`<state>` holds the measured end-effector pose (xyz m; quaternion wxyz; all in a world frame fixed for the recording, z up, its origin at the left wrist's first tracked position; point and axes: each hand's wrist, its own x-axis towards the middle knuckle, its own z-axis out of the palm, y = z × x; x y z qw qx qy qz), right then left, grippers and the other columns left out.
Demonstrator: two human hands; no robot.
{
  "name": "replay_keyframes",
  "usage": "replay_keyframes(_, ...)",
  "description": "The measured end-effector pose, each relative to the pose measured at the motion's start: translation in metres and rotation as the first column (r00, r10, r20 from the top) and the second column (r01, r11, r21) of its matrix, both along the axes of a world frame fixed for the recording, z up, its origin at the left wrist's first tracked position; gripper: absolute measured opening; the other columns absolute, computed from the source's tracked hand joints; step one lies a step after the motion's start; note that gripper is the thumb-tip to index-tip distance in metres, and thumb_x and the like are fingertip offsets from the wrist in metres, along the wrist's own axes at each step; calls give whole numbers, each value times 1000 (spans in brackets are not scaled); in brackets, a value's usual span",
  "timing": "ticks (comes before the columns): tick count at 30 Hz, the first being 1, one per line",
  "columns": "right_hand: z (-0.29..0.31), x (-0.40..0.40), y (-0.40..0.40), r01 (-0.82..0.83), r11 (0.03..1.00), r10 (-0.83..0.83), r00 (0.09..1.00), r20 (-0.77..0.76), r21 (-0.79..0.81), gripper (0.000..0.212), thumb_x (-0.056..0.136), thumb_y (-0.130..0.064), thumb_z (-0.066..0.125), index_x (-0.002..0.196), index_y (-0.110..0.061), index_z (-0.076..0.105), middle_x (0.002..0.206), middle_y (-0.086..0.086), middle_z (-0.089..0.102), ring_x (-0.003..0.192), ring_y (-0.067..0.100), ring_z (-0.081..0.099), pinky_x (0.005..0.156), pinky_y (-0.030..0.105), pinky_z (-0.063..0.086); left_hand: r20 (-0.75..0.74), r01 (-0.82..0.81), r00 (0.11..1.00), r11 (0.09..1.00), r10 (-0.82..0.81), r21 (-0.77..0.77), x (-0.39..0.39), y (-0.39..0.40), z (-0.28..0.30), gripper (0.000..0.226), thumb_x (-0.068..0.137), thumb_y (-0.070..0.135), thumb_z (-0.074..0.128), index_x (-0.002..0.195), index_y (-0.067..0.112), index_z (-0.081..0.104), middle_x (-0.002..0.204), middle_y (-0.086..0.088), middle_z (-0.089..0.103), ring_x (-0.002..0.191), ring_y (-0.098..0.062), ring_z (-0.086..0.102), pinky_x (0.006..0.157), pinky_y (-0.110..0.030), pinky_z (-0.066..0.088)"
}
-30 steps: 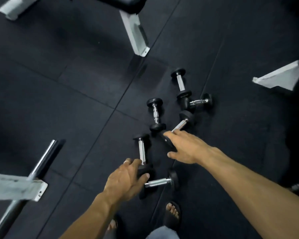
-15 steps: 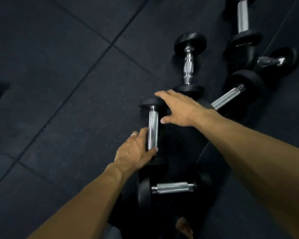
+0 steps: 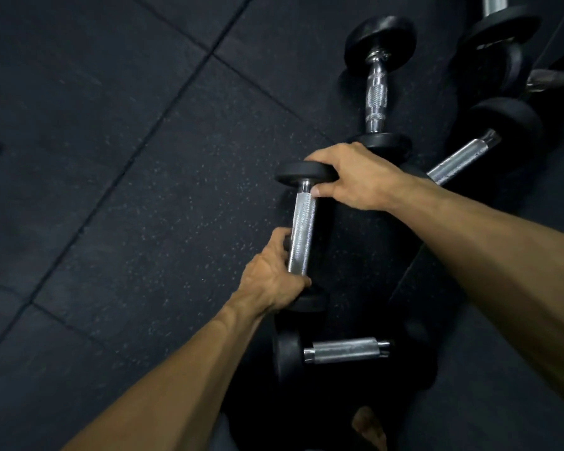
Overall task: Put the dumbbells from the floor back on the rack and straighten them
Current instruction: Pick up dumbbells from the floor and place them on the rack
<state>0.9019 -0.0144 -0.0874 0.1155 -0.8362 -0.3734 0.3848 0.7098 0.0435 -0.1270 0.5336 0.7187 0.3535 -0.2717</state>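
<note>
Looking down from the head view, six dumbbells lie on the dark rubber floor (image 3: 118, 222), four clustered far right and one lying crosswise near the foot. Since half a second ago the left hand (image 3: 271, 278) has curled round the near end of the handle of the middle dumbbell (image 3: 302, 236), and the right hand (image 3: 355, 177) has come down to clamp over its far head, thumb against the handle; both forearms reach forward.
</note>
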Motion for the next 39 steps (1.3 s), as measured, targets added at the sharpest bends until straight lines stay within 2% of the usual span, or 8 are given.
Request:
replay_keyframes(8, 88, 6, -2, 94, 993, -96, 995, 28, 74, 21, 84, -22, 74, 104, -23, 69, 94, -3, 69, 93, 19, 63, 87, 41, 53, 21, 112, 993, 991, -114, 73, 12, 29, 91, 74, 66, 18, 78, 126, 39, 39, 84, 10, 61, 79, -17, 63, 72, -29, 50)
replay_keyframes(12, 172, 13, -8, 153, 983, -157, 987, 43, 99, 26, 84, -22, 74, 109, -27, 68, 95, -5, 70, 93, 19, 66, 88, 40, 54, 78, 194, 976, 975, -202, 105, 25, 39, 172, 75, 68, 18, 79, 128, 37, 38, 86, 14, 56, 81, -12, 59, 74, -27, 48)
replay_keyframes(18, 332, 32, -28, 201, 968, -223, 963, 149, 150, 19, 86, -18, 68, 104, -26, 67, 88, -7, 70, 90, 18, 64, 84, 42, 53, 199, 306, 921, 939, -334, 157, 58, 49, 317, 76, 72, 16, 76, 132, 38, 35, 89, 9, 59, 84, -11, 61, 73, -26, 52)
replay_keyframes(25, 531, 47, -72, 314, 920, -372, 888, 272, 234, 13, 86, -21, 65, 96, -29, 62, 78, -7, 66, 79, 19, 62, 73, 34, 49, 313, 446, 796, 852, -518, 274, 111, 45, 498, 73, 68, 19, 74, 126, 44, 38, 90, 9, 60, 85, -11, 60, 76, -30, 53)
replay_keyframes(30, 654, 49, -114, 386, 871, -478, 809, 342, 305, 11, 86, -22, 66, 94, -28, 62, 78, -6, 65, 74, 16, 60, 68, 34, 49, 399, 493, 696, 802, -597, 337, 141, 23, 612, 70, 66, 20, 74, 121, 47, 40, 85, 11, 62, 80, -9, 59, 68, -24, 50)
replay_keyframes(33, 713, 44, -147, 428, 831, -547, 747, 378, 355, 15, 85, -24, 67, 98, -29, 63, 78, -4, 65, 74, 18, 60, 68, 36, 50, 425, 532, 617, 749, -662, 395, 156, 1, 670, 71, 62, 25, 75, 119, 50, 40, 88, 9, 62, 82, -13, 59, 74, -31, 53)
replay_keyframes(36, 756, 36, -191, 463, 791, -604, 698, 385, 401, 13, 84, -23, 68, 95, -29, 63, 74, -4, 64, 69, 18, 60, 67, 39, 51, 444, 571, 507, 674, -739, 469, 171, -32, 716, 65, 62, 24, 74, 115, 45, 42, 82, 13, 61, 80, -10, 57, 70, -27, 49)
replay_keyframes(39, 790, 27, -244, 506, 753, -654, 643, 399, 420, 19, 83, -21, 69, 101, -27, 66, 78, -2, 68, 70, 16, 64, 69, 38, 55, 439, 626, 412, 598, -798, 499, 184, -79, 750, 65, 62, 23, 72, 113, 47, 41, 80, 14, 64, 77, -10, 58, 68, -27, 50)
